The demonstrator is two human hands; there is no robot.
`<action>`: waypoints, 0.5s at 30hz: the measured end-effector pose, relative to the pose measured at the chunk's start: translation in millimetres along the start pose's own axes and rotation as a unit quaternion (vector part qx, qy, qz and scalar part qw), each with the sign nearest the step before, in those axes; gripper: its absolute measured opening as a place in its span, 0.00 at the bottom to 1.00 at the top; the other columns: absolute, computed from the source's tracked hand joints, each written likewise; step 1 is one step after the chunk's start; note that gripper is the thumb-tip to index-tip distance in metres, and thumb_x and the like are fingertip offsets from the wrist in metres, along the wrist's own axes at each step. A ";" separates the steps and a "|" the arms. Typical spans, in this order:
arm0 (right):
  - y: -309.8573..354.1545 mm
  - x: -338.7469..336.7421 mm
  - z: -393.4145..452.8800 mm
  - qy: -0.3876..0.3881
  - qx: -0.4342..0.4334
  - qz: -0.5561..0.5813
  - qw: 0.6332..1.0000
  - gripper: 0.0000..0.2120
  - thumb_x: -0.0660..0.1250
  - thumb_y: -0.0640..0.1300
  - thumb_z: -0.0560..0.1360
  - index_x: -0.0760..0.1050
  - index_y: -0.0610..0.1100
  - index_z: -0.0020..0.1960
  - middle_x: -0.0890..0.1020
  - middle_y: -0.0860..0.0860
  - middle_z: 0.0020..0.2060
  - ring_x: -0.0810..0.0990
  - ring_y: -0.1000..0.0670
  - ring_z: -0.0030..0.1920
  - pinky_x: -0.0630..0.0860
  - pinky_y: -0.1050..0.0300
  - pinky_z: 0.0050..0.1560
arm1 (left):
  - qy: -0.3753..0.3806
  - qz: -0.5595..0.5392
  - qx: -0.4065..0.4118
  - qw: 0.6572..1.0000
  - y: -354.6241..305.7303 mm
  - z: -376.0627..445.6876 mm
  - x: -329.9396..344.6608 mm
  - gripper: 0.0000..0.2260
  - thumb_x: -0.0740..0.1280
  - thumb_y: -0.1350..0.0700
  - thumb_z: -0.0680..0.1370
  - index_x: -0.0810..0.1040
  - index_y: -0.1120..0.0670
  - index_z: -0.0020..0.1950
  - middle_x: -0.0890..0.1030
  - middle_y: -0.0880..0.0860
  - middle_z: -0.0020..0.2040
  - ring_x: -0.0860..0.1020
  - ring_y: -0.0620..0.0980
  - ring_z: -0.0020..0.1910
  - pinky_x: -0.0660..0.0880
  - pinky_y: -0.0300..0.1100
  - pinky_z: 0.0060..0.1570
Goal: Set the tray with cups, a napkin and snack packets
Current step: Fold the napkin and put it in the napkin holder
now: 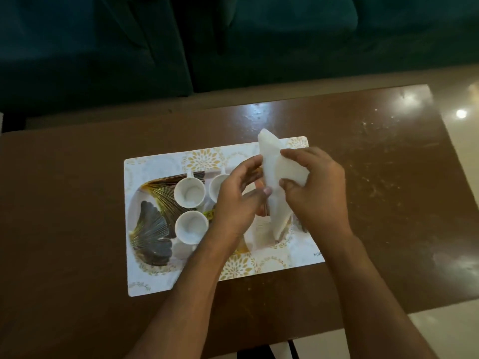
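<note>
Right hand (315, 193): thumb and fingers curled round the folded white napkin (278, 182), pinching its right edge. Left hand (239, 195): fingers half-curled, fingertips (267, 190) touching the napkin's left edge. Napkin is held above the tray's (150, 218) 3 o'clock end. Three white cups (190, 194) stand on the tray toward 9 o'clock. Tray sits on a patterned placemat (166, 281) on the brown table (64, 203).
</note>
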State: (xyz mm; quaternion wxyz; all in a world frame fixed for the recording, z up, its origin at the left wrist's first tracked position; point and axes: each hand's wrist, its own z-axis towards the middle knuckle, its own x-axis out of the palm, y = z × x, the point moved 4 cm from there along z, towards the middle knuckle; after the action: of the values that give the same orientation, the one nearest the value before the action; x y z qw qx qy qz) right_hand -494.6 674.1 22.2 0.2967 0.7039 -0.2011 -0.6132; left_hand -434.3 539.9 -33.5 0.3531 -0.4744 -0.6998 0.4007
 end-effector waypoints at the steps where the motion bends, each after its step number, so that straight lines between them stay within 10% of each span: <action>1: -4.1 -7.5 0.8 -0.006 -0.008 -0.029 1.000 0.26 0.77 0.32 0.71 0.82 0.44 0.68 0.83 0.48 0.63 0.82 0.45 0.62 0.79 0.49 0.64 | -0.006 0.005 -0.003 1.000 1.4 1.5 7.5 0.25 0.71 0.66 0.80 0.75 0.48 0.75 0.81 0.45 0.68 0.78 0.42 0.69 0.80 0.39 0.61; 6: -27.8 -41.6 2.2 -0.041 -0.009 -0.123 0.992 0.27 0.77 0.31 0.71 0.81 0.44 0.69 0.83 0.47 0.62 0.84 0.43 0.57 0.75 0.56 0.53 | -0.011 0.000 -0.032 0.999 5.7 5.3 42.1 0.25 0.64 0.67 0.81 0.75 0.47 0.76 0.80 0.42 0.69 0.78 0.37 0.67 0.77 0.25 0.47; 15: -48.9 -48.2 -1.8 -0.030 -0.004 -0.176 0.984 0.26 0.73 0.30 0.72 0.81 0.46 0.68 0.83 0.47 0.59 0.84 0.40 0.52 0.84 0.45 0.49 | -0.008 0.044 -0.050 0.998 10.8 7.2 70.0 0.25 0.63 0.66 0.83 0.73 0.47 0.77 0.78 0.43 0.73 0.76 0.40 0.71 0.74 0.44 0.72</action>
State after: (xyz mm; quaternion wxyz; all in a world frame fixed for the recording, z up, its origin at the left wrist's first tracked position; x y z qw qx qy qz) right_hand -504.8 742.0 25.7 0.1812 0.7085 -0.0801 -0.6774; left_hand -457.5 607.0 -38.2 0.3047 -0.5189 -0.7003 0.3840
